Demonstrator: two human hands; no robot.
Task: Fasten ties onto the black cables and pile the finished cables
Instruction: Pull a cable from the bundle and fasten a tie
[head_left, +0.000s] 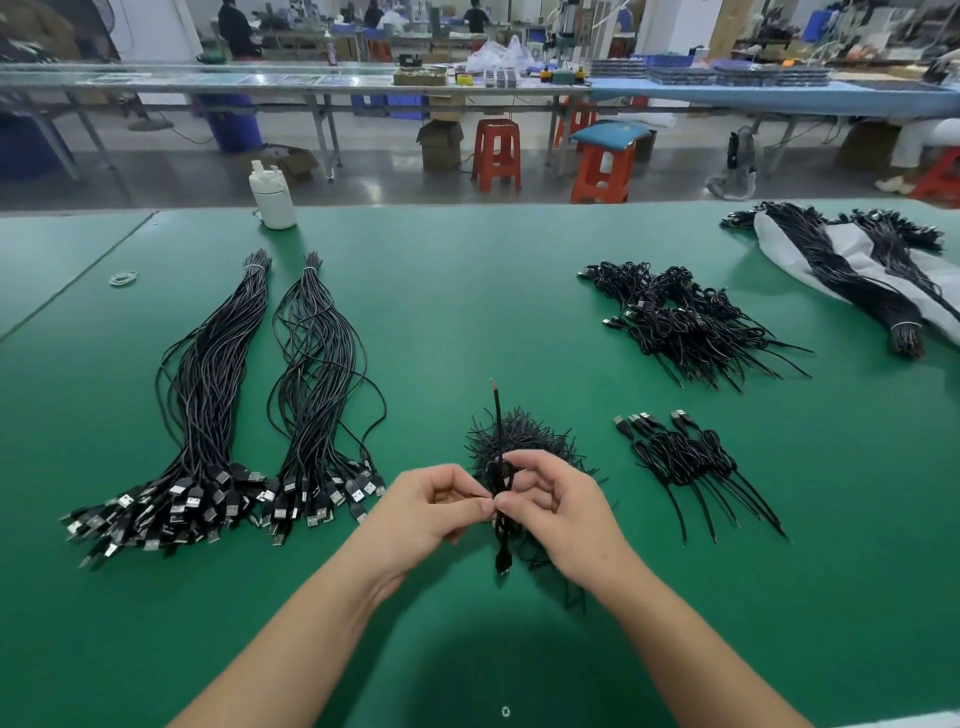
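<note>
My left hand (434, 501) and my right hand (553, 499) meet over the green table (467, 312), fingertips pinching a folded black cable (498, 452) held upright; its bare end points up and its plug hangs below. A black tie seems pinched at the fold, too small to tell apart. Behind my hands lies a heap of loose black ties (519, 436). Two bundles of untied USB cables (208, 415) (317, 395) lie to the left. A small row of tied cables (685, 457) lies to the right, and a bigger pile of tied cables (680, 322) sits farther back.
A white bottle (271, 195) stands at the table's far edge. Rubber bands (124, 278) lie at the far left. More banded cable bundles rest on a white bag (852, 265) at the far right. Stools and workbenches stand beyond the table.
</note>
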